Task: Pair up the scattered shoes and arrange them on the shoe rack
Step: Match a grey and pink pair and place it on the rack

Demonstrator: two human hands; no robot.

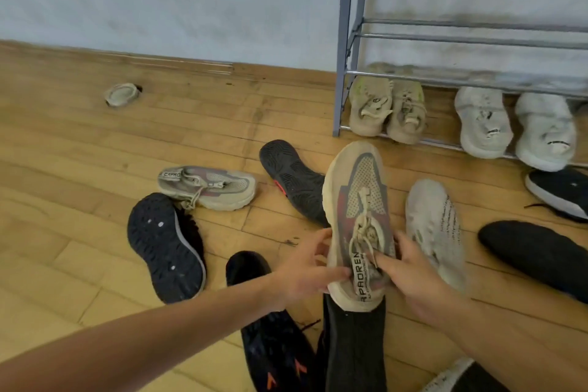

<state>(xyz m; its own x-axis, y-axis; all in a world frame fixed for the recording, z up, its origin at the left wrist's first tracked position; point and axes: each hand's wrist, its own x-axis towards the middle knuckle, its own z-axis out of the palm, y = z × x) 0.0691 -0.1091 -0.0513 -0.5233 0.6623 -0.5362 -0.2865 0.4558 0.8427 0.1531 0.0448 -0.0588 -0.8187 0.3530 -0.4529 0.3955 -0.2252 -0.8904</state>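
Beige-and-red mesh sneaker (358, 220) is gripped at the heel by left hand (305, 274) and right hand (413, 277); dangling laces could be snagged, or its mate (206, 186) mispaired.

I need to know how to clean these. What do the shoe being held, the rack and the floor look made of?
Held shoe: apparently knit mesh fabric, matte and grubby, with a perforated toe and a foam-like pale sole. Shoe rack: likely metal, going by its thin grey tubes with a dull sheen. Floor: wood planks, or a wood-look laminate, with visible grain and seams.
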